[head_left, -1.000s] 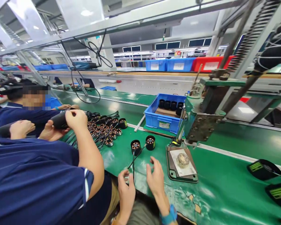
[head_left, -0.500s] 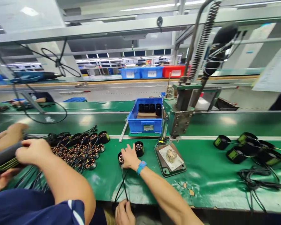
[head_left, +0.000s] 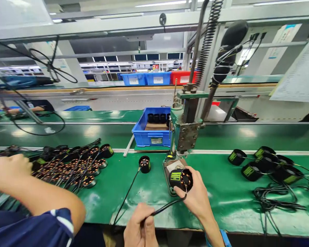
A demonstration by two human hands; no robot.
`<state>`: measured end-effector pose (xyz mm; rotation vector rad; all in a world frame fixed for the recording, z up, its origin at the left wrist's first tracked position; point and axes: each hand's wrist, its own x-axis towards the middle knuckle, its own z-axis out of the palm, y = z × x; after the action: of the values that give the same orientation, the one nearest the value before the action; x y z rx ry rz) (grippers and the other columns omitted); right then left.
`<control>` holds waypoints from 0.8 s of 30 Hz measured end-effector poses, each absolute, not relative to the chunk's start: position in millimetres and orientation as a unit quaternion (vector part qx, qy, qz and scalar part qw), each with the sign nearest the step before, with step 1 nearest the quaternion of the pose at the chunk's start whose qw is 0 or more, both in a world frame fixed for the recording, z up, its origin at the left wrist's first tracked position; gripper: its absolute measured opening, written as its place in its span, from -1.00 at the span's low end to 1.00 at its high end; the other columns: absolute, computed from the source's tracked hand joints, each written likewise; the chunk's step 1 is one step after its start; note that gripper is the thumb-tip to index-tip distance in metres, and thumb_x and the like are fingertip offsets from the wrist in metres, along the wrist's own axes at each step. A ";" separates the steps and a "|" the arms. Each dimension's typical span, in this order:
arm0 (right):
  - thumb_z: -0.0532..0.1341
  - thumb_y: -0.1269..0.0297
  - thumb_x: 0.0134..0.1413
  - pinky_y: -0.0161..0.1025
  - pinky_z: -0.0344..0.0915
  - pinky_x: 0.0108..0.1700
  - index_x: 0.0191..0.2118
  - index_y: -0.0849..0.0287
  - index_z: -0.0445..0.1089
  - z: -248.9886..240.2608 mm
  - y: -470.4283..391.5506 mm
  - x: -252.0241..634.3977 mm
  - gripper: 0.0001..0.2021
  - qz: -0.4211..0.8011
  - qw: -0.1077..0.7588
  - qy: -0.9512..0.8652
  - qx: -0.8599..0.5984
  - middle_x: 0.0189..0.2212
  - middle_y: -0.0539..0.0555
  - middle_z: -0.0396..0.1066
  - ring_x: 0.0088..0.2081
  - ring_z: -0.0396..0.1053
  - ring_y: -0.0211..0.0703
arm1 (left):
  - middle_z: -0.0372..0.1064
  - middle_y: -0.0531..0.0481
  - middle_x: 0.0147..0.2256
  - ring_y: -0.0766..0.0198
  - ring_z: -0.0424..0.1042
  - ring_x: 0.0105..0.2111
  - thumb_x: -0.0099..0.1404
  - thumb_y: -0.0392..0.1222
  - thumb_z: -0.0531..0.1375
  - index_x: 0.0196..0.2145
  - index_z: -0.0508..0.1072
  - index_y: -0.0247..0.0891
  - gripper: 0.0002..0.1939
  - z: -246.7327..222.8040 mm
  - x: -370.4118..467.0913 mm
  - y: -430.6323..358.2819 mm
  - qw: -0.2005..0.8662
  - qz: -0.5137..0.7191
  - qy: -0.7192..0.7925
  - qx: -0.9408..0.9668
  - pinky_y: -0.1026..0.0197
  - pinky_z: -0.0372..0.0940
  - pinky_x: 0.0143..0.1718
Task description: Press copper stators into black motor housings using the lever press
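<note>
Motor (head_left: 180, 178), small, black and round with a green label, sits in my right hand (head_left: 195, 197), my fingers wrapped around its side so the copper windings face the camera. I hold it just above the base plate (head_left: 167, 173) of the green press (head_left: 185, 132), close to the white pad there but not yet set down. My left hand (head_left: 140, 224) is closed on the motor's black cable (head_left: 167, 206), keeping it back toward me near the table edge. I judge this as the loading step: the next move calls for seating the motor squarely under the ram, with the cable kept out from beneath it. A second motor (head_left: 145, 164) stands on the green mat (head_left: 221, 202) just left of the press, its cable trailing toward me.
</note>
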<state>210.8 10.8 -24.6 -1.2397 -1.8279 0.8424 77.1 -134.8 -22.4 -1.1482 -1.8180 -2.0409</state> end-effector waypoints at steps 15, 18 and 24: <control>0.43 0.43 -0.28 -0.15 0.39 0.05 0.09 0.19 0.41 -21.9 128.0 220.7 -0.34 0.366 0.258 -0.825 -0.346 -0.03 0.11 0.45 -0.03 0.44 0.01 | 0.57 -0.20 -0.14 -0.01 0.60 -0.22 0.09 -0.16 0.30 -0.12 0.50 -0.23 -0.65 -49.1 51.8 10.2 -0.321 -0.440 -0.669 -0.506 0.04 0.47 -0.21; 0.42 0.43 -0.25 -0.17 0.44 -0.01 0.04 0.21 0.44 -20.7 130.6 219.8 -0.41 0.372 0.239 -0.833 -0.334 -0.07 0.10 0.50 -0.08 0.48 -0.01 | 0.41 -0.28 0.20 -0.13 0.39 0.23 -0.07 -0.34 0.36 0.18 0.38 -0.21 -0.20 -70.1 62.2 36.3 -0.266 -0.510 -0.617 -0.536 -0.12 0.31 0.23; 0.39 0.33 -0.09 0.19 0.38 0.23 0.08 0.22 0.50 33.6 158.2 272.0 -0.48 0.310 0.256 -0.824 -0.399 0.06 0.22 0.50 0.09 0.48 0.19 | 0.52 -0.18 -0.01 -0.07 0.51 0.03 -0.01 -0.25 0.40 0.08 0.38 -0.25 -0.34 -90.5 86.2 58.4 -0.275 -0.544 -0.630 -0.482 -0.14 0.36 0.12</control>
<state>272.0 158.2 33.6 -1.0843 -2.2366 0.8417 86.2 58.4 -90.5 -1.8522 -2.4238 -2.0908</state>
